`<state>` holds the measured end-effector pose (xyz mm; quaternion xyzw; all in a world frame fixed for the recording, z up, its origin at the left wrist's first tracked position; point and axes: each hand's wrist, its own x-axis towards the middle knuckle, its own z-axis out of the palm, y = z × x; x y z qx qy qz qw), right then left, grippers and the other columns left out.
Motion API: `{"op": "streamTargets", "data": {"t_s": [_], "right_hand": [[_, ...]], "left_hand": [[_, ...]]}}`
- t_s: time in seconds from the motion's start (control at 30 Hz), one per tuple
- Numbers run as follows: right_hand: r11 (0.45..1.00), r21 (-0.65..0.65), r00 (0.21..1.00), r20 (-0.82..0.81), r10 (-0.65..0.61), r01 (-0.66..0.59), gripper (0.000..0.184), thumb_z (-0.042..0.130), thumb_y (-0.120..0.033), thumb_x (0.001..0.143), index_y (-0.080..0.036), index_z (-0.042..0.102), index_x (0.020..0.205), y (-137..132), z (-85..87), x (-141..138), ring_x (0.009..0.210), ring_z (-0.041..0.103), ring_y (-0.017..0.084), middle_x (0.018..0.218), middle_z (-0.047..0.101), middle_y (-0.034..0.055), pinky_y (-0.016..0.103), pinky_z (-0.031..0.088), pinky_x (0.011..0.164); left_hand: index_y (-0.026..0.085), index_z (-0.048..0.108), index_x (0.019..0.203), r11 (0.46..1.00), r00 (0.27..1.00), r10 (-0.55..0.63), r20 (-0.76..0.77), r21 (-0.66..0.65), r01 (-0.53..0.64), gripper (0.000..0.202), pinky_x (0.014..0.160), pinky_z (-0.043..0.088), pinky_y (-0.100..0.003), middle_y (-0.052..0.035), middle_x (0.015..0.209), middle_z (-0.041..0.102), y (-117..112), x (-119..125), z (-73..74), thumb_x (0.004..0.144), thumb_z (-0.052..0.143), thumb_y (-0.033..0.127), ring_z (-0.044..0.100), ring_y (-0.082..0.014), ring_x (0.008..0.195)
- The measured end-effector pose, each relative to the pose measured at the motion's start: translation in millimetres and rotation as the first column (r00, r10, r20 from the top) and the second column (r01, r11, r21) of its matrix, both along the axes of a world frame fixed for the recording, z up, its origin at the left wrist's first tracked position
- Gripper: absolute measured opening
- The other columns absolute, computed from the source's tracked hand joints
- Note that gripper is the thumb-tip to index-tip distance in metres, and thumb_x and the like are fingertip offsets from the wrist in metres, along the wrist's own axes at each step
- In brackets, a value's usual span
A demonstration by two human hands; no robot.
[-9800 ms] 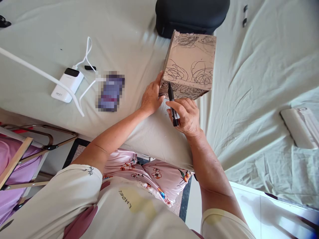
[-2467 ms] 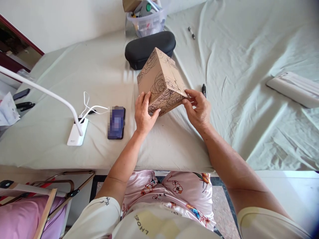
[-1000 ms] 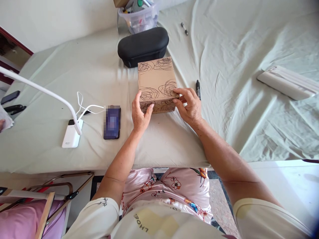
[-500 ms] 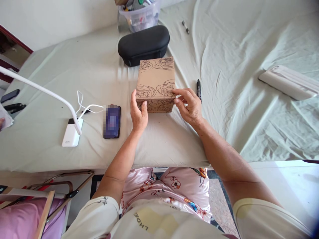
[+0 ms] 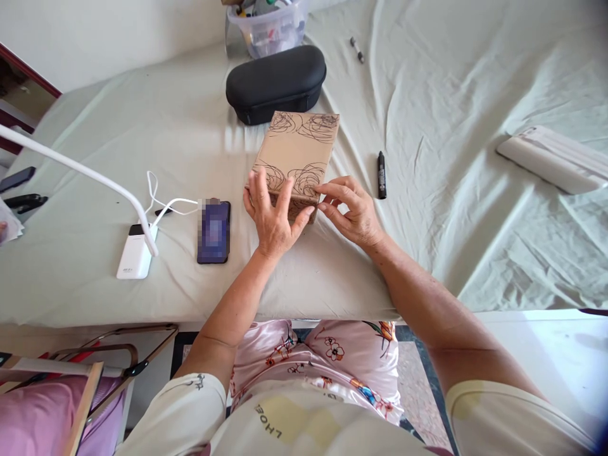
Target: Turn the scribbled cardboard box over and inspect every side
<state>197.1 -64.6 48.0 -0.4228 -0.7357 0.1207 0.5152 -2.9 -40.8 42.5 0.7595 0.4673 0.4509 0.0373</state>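
A brown cardboard box (image 5: 297, 149) with black scribbled loops at the corners of its top sits on the cloth-covered table, turned at a slant. My left hand (image 5: 273, 218) lies across its front edge with fingers spread, the fingertips on the top and left side and the thumb near the front right corner. At that corner, my right hand (image 5: 354, 212) pinches the box's edge between thumb and fingers. Much of the front face is hidden behind my left hand. To the right of the box lies a black marker (image 5: 381, 175).
Behind the box is a black zip case (image 5: 275, 82), with a clear plastic tub (image 5: 270, 31) beyond it. A phone (image 5: 213, 232) and white power bank (image 5: 137, 253) with cables lie left, under a white curved arm (image 5: 80, 168). A second pen (image 5: 357, 50) and a white object (image 5: 551, 158) lie right.
The box has turned clockwise, its front edge shifting left. My left hand has moved from the left front corner to spread across the front. My right hand has followed the right corner leftward.
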Motion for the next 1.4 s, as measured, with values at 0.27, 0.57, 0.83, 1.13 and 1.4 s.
{"op": "streamTargets", "data": {"t_s": [0.27,0.57,0.83,1.13,1.4], "right_hand": [[0.991,0.108,0.995,0.073,0.065,-0.073,0.040,0.053,-0.030,0.106,-0.030,0.062,0.145,0.7,-13.6,-11.6,0.100,0.070,0.017,0.115,0.069,0.0089,0.033,0.066,0.082],[0.974,-0.013,0.970,0.091,-0.223,0.226,0.051,0.048,-0.053,0.106,-0.030,0.059,0.150,11.5,-15.5,13.5,0.081,0.066,0.017,0.115,0.072,0.0088,0.034,0.063,0.069],[0.882,-0.061,0.884,0.023,-0.467,0.468,0.054,0.052,-0.058,0.103,-0.028,0.060,0.147,21.2,-20.7,38.3,0.073,0.063,0.017,0.111,0.071,0.0096,0.039,0.062,0.075],[0.915,-0.143,0.924,-0.004,-0.383,0.378,0.045,0.060,-0.067,0.096,-0.023,0.069,0.105,24.6,-24.1,36.3,0.068,0.061,0.017,0.089,0.071,0.0061,0.037,0.058,0.066],[0.967,-0.236,0.996,0.038,-0.085,0.092,0.055,0.067,-0.077,0.087,-0.022,0.060,0.084,10.7,-9.2,19.5,0.059,0.058,0.014,0.070,0.065,0.0012,0.031,0.053,0.058]], "left_hand": [[0.023,0.069,0.130,0.994,0.999,-0.039,0.010,0.104,0.038,0.053,0.133,0.020,-0.055,-0.0137,0.151,0.062,1.4,1.7,-3.7,0.100,0.050,0.064,0.036,-0.0344,0.161],[0.023,0.066,0.112,0.962,0.990,-0.142,0.018,0.237,0.134,0.033,0.124,0.042,-0.048,-0.0088,0.130,0.076,7.7,-9.4,-2.3,0.105,0.037,0.038,0.060,-0.0256,0.141],[0.025,0.057,0.095,0.976,0.991,-0.077,0.107,0.213,0.053,0.022,0.119,0.048,-0.046,-0.0068,0.118,0.078,16.8,-18.2,2.1,0.100,0.035,0.027,0.067,-0.0229,0.133],[0.025,0.058,0.092,0.962,0.963,0.167,0.211,0.177,-0.206,0.017,0.125,0.036,-0.049,-0.0077,0.121,0.078,22.0,-20.4,4.0,0.088,0.044,0.016,0.063,-0.0253,0.137],[0.023,0.064,0.137,0.989,0.987,0.149,0.055,-0.003,-0.149,0.046,0.137,0.003,-0.060,-0.0145,0.163,0.054,20.4,-15.1,-3.6,0.097,0.058,0.047,0.026,-0.0350,0.167]]}}
